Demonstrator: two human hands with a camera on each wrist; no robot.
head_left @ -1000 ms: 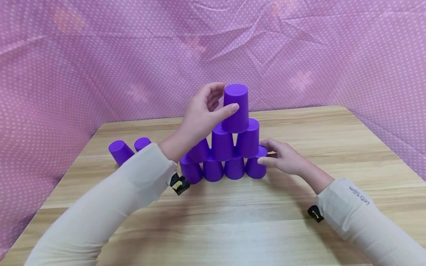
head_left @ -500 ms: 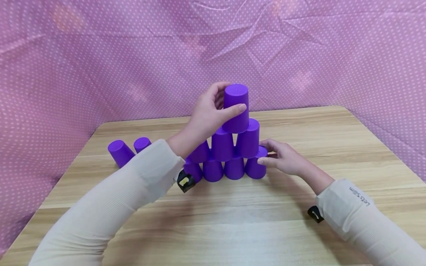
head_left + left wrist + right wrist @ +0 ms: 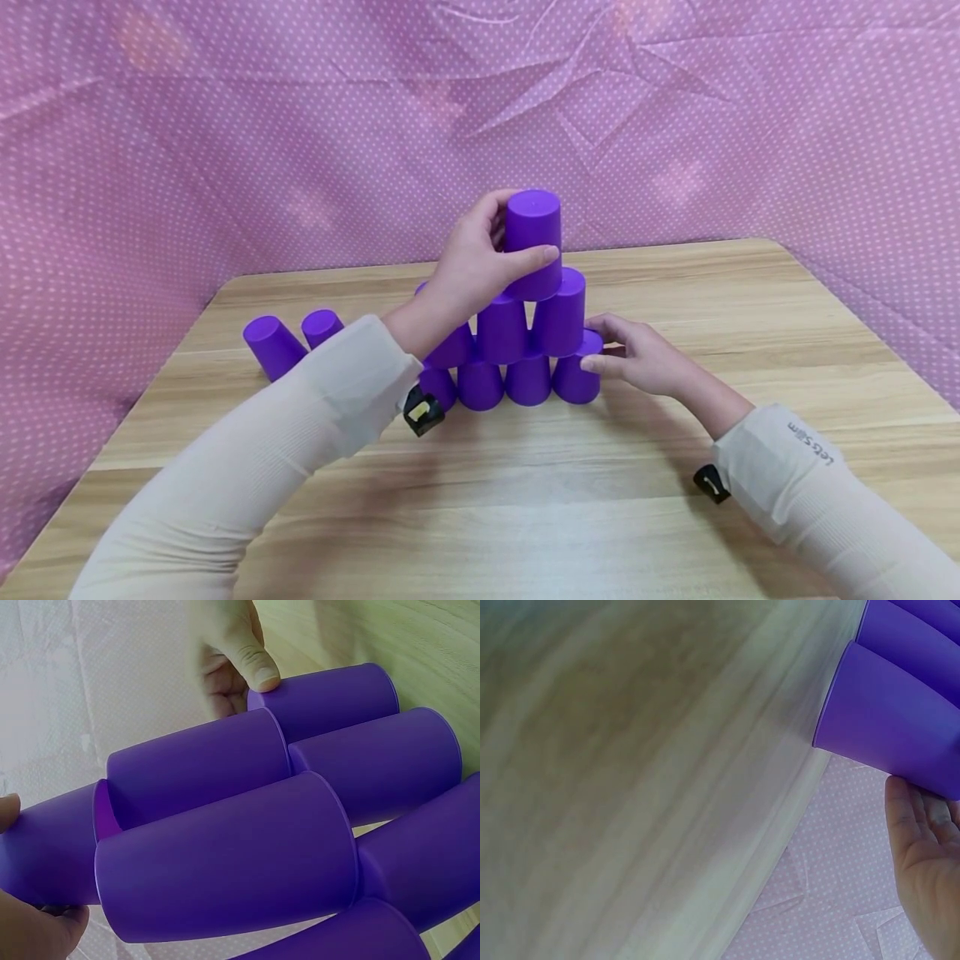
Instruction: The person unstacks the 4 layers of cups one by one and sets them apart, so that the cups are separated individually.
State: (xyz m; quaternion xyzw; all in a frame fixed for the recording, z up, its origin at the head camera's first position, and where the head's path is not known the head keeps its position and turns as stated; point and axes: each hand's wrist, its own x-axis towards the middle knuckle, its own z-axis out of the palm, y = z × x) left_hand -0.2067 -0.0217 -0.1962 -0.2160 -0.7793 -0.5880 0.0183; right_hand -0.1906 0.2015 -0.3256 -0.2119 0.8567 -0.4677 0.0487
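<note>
Left hand (image 3: 476, 260), shifted farther round since the earlier frame, grips the inverted top cup (image 3: 534, 227), which sits above the two cups beneath (image 3: 560, 323); right hand (image 3: 641, 358) lightly pinches the bottom right cup (image 3: 576, 380). For steadiness, the top cup is probably best centred over both and released evenly, while the bottom right cup is kept from sliding.

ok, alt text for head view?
Left hand grips the top inverted purple cup of a three-tier stack on a wood-grain table; right hand holds the bottom row's rightmost cup. Two more cups at left; polka-dot cloth behind.
</note>
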